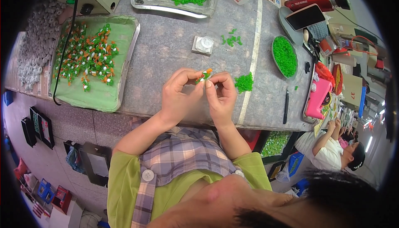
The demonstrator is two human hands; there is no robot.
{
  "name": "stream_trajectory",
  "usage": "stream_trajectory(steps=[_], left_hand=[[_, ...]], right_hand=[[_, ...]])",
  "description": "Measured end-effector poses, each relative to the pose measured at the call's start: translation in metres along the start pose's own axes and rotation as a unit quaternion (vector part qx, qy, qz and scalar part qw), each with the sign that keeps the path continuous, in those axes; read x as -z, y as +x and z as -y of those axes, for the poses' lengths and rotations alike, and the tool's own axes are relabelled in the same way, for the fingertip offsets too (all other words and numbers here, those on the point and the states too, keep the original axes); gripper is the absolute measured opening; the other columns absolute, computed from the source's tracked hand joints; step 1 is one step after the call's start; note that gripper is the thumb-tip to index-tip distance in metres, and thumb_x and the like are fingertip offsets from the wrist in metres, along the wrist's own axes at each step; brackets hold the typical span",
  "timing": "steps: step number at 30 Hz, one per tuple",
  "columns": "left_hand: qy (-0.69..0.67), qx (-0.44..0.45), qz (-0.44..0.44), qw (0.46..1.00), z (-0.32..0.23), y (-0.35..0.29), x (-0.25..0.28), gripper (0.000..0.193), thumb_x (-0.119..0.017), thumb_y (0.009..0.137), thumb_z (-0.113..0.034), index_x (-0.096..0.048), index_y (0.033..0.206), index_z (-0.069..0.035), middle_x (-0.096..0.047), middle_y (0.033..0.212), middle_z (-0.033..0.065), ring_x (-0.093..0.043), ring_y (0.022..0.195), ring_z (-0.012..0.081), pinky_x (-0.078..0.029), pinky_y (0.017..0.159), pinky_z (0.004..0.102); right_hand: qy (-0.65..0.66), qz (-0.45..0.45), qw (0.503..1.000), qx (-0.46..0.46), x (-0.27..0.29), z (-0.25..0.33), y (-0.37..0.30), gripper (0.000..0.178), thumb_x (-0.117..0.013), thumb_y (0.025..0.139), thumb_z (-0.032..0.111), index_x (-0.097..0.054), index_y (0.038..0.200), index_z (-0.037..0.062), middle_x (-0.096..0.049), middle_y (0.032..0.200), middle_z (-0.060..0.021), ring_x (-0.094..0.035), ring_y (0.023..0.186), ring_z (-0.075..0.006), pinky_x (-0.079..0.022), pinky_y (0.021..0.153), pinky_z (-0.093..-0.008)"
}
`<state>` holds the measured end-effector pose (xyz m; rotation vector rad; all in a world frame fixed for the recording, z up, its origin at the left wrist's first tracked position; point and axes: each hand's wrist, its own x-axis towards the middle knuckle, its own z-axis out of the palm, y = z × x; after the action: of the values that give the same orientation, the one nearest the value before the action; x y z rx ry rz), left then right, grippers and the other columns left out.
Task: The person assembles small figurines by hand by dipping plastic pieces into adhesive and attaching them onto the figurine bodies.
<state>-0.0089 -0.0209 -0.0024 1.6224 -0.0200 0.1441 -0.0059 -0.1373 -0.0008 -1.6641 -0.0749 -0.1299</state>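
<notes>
Above the table's near edge, my left hand [183,93] pinches a small plastic figure [205,76] in orange, green and white between thumb and forefinger. The fingertips of my right hand [221,97] are closed against the figure's lower right side; any smaller part between them is too small to make out. Just right of my right hand is a pile of tiny green plastic pieces [244,82]. Several loose green pieces [232,40] lie farther off, beside a small white round pot on a square base [203,45].
At left, a green-lined tray [99,102] holds many similar figures. A metal tray [170,10] at the back and a bowl [274,57] at right hold green pieces. A black pen-like tool [286,107] lies right, near a phone [305,17]. Another person [324,149] sits farther right.
</notes>
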Motion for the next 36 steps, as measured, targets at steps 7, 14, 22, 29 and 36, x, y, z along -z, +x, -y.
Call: stream_trajectory(steps=[7, 14, 22, 29, 36], left_hand=[[0.001, -0.006, -0.010, 1.000, -0.002, 0.003, 0.002, 0.019, -0.063, 0.069, 0.003, -0.058, 0.087, -0.001, -0.058, 0.082, 0.0068, -0.059, 0.073, 0.0139, -0.048, 0.065, 0.0236], [-0.044, 0.019, -0.009, 0.999, -0.001, 0.001, 0.002, 0.018, -0.062, 0.069, 0.002, -0.058, 0.086, -0.002, -0.058, 0.080, 0.0055, -0.058, 0.073, 0.0133, -0.047, 0.067, 0.0240], [-0.019, 0.028, 0.015, 0.999, 0.001, 0.002, 0.004, 0.015, -0.061, 0.068, 0.002, -0.058, 0.083, -0.002, -0.058, 0.078, 0.0052, -0.057, 0.072, 0.0131, -0.046, 0.066, 0.0242], [-0.043, 0.061, 0.028, 0.997, 0.001, 0.001, 0.004, 0.015, -0.061, 0.070, 0.001, -0.058, 0.085, -0.002, -0.058, 0.078, 0.0041, -0.058, 0.073, 0.0111, -0.046, 0.067, 0.0231], [-0.122, 0.203, 0.118, 0.964, -0.003, 0.003, 0.014, 0.016, -0.061, 0.075, -0.004, -0.059, 0.091, -0.002, -0.061, 0.087, 0.0042, -0.057, 0.080, 0.0081, -0.045, 0.071, 0.0220]], right_hand=[[0.054, 0.014, 0.998, -0.041, 0.004, 0.002, -0.002, 0.007, -0.058, 0.079, 0.005, -0.052, 0.079, 0.0013, -0.049, 0.076, -0.0020, -0.042, 0.068, -0.0083, -0.036, 0.062, -0.0211], [0.102, 0.015, 0.992, -0.077, 0.005, 0.003, -0.005, 0.008, -0.059, 0.079, 0.006, -0.053, 0.079, 0.0007, -0.051, 0.076, -0.0012, -0.043, 0.068, -0.0072, -0.035, 0.062, -0.0195], [0.096, 0.013, 0.991, -0.090, 0.006, 0.002, -0.007, 0.008, -0.060, 0.078, 0.006, -0.054, 0.079, 0.0008, -0.051, 0.073, -0.0001, -0.043, 0.067, -0.0060, -0.036, 0.061, -0.0187], [0.104, 0.023, 0.987, -0.119, 0.011, 0.003, -0.008, 0.008, -0.060, 0.078, 0.005, -0.054, 0.080, 0.0010, -0.051, 0.075, 0.0004, -0.044, 0.069, -0.0055, -0.036, 0.062, -0.0185], [0.086, 0.057, 0.989, -0.103, 0.026, 0.008, 0.013, 0.018, -0.057, 0.082, 0.010, -0.054, 0.096, -0.0010, -0.054, 0.081, -0.0012, -0.048, 0.073, -0.0063, -0.039, 0.066, -0.0187]])
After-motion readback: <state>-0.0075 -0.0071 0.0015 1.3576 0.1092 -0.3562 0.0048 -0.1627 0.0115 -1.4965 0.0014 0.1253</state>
